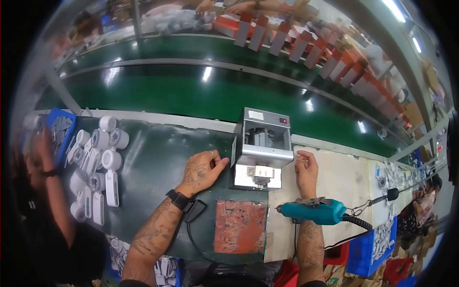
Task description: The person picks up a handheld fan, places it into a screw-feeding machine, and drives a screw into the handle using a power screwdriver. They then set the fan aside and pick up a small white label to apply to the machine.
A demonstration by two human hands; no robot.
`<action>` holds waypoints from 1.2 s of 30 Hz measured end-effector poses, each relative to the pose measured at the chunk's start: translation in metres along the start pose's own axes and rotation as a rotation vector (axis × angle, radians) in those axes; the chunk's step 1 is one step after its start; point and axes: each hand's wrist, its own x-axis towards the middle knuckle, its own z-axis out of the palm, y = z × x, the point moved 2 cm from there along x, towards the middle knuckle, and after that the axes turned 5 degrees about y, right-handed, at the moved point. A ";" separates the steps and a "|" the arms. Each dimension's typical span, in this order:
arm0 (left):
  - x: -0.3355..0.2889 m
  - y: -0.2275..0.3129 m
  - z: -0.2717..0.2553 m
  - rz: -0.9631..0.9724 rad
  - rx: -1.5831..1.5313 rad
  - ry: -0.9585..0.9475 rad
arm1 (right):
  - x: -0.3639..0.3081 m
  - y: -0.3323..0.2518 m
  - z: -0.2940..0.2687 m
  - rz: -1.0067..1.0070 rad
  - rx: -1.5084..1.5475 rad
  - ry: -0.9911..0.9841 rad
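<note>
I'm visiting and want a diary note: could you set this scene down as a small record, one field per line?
Left hand: curled, just left of the grey metal box
Right hand: fingers bent, just right of that box
Held: nothing seen in either hand
Tool: teal electric screwdriver, overlapping the right forearm in view
Near side: worn red plate on the bench
Left side: pile of white plastic parts, beside a co-worker's arm
Far side: long green belt

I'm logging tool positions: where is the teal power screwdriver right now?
In the head view, the teal power screwdriver is right of centre, just below the right hand and to the right of the reddish pad.
</note>
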 end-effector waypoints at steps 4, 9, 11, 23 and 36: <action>-0.001 -0.004 -0.001 -0.011 -0.001 0.016 | -0.001 -0.002 0.008 0.007 0.002 0.004; -0.002 -0.004 0.000 0.018 -0.018 0.038 | 0.002 -0.001 0.005 0.011 0.039 0.021; -0.001 0.002 0.001 -0.017 0.001 0.020 | 0.001 0.001 0.003 0.067 0.083 0.002; -0.002 -0.003 0.001 0.009 -0.015 0.024 | -0.001 -0.003 0.006 -0.013 0.007 0.048; -0.001 -0.004 0.002 0.035 0.031 0.033 | -0.003 -0.008 0.006 -0.018 0.007 0.023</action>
